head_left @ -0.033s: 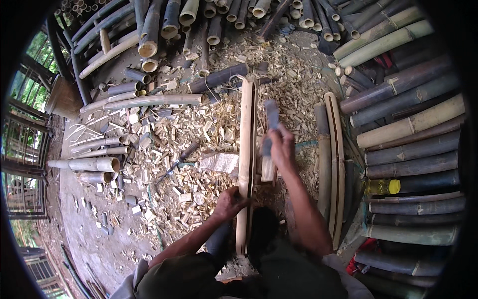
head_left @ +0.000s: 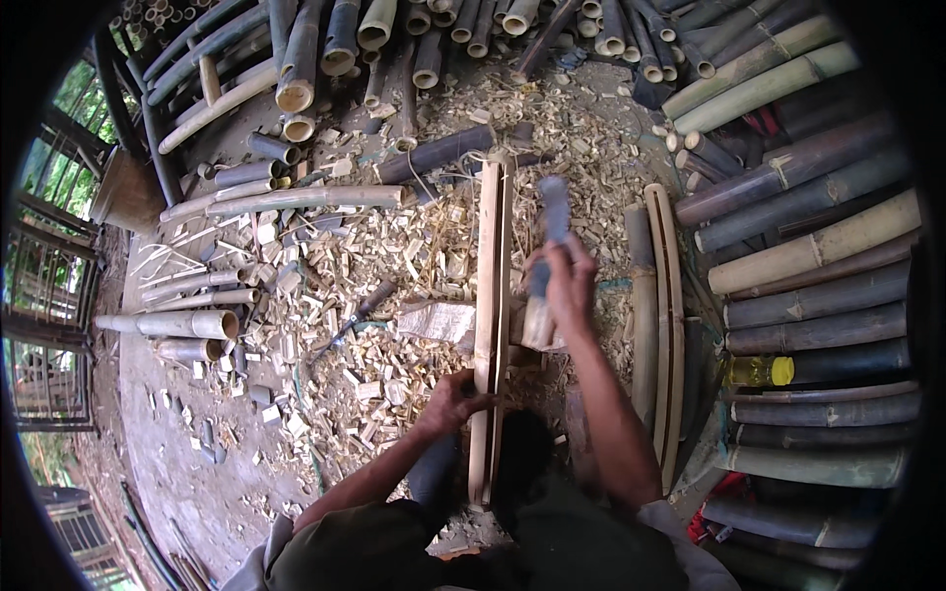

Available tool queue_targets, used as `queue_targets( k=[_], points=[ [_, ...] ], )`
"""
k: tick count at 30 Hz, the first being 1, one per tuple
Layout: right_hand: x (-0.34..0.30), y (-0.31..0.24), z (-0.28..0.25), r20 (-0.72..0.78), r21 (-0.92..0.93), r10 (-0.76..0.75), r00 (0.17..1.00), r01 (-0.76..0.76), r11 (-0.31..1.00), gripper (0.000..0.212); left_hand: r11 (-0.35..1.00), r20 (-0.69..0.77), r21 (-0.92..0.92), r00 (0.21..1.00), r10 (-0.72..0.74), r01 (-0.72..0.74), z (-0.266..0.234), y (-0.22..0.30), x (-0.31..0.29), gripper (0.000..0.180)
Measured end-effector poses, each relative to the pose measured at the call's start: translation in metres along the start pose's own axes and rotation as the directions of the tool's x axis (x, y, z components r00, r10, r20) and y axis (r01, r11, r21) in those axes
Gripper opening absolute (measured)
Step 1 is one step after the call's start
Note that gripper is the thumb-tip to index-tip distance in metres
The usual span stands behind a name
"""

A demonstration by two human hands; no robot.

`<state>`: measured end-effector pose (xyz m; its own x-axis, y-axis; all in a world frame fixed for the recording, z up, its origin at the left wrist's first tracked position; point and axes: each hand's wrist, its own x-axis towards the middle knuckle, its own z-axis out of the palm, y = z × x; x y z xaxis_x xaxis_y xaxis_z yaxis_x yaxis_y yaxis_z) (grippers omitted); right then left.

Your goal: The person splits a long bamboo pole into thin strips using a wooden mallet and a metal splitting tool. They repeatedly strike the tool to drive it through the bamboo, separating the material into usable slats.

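A long split bamboo piece (head_left: pixel 486 266) with a dark slit along its right side runs from between my knees away from me. My left hand (head_left: pixel 454 402) grips it near its closer end, thumb laid across. To the right of the bamboo, my right hand (head_left: pixel 572 281) is closed round a grey-bladed tool (head_left: pixel 555 209), its flat blade pointing away from me. Motion blur hides the tool's exact kind. A dark part and a pale wooden part (head_left: pixel 538 323) show below the hand; whether they belong to the tool I cannot tell. Under the bamboo lies a pale wooden block (head_left: pixel 439 323).
Wood chips (head_left: pixel 384 360) cover the floor. Split bamboo lengths (head_left: pixel 666 325) lie right of me, before stacked dark poles (head_left: pixel 818 320) and a yellow-lidded jar (head_left: pixel 761 370). More bamboo poles (head_left: pixel 340 44) lie at the back; short tubes (head_left: pixel 187 324) lie left.
My right hand and the grey-bladed tool have shifted slightly to the right. The split bamboo has barely moved, and my left hand stays on it.
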<state>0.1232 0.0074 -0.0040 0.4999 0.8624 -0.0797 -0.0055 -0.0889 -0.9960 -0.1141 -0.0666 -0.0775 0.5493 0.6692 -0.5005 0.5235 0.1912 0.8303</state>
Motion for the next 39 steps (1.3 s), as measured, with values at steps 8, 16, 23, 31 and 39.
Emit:
queue_targets(
  k=[8,16,23,31,39],
  points=[
    [0.002,0.041,-0.085,-0.110,-0.612,-0.115,0.987,0.024,0.791,0.029,0.967,0.115,-0.252,0.990,0.078,-0.047,0.004,-0.007,0.006,0.061],
    [-0.061,0.032,-0.095,-0.076,-0.052,0.336,0.939,-0.340,0.939,0.027,0.919,-0.043,-0.354,0.985,0.167,-0.172,-0.049,0.057,-0.022,0.058],
    [-0.136,-0.001,-0.151,-0.154,-0.306,0.091,0.984,-0.135,0.942,0.034,0.781,-0.220,-0.210,0.807,0.548,-0.588,-0.106,0.150,-0.030,0.112],
    [-0.194,-0.081,-0.189,-0.240,-0.052,0.148,0.959,-0.165,0.985,0.020,0.768,-0.026,-0.298,0.809,0.587,-0.567,-0.131,0.213,-0.048,0.063],
    [-0.236,-0.219,-0.210,-0.216,0.288,0.011,0.976,0.053,0.956,0.030,0.359,0.016,-0.527,0.413,0.911,-0.771,-0.194,0.288,-0.117,0.110]
  ],
)
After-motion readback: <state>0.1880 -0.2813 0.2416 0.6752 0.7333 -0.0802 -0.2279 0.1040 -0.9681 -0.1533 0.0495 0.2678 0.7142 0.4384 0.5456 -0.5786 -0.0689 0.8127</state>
